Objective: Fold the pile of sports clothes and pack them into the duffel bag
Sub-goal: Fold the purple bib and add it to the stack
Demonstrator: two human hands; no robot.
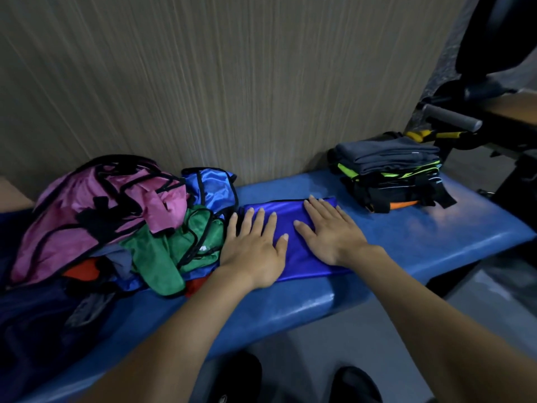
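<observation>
Both my hands flat, fingers straight: left hand (253,249), right hand (329,231) pressing folded blue garment (293,258) on bench (392,237). Unfolded pile (116,216) touching left. Risk: slippery satin springs open when released.

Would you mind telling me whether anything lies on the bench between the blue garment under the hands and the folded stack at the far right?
Nothing visible does: only bare blue padded bench separates the shiny blue folded garment from the stack of dark folded clothes.
</observation>
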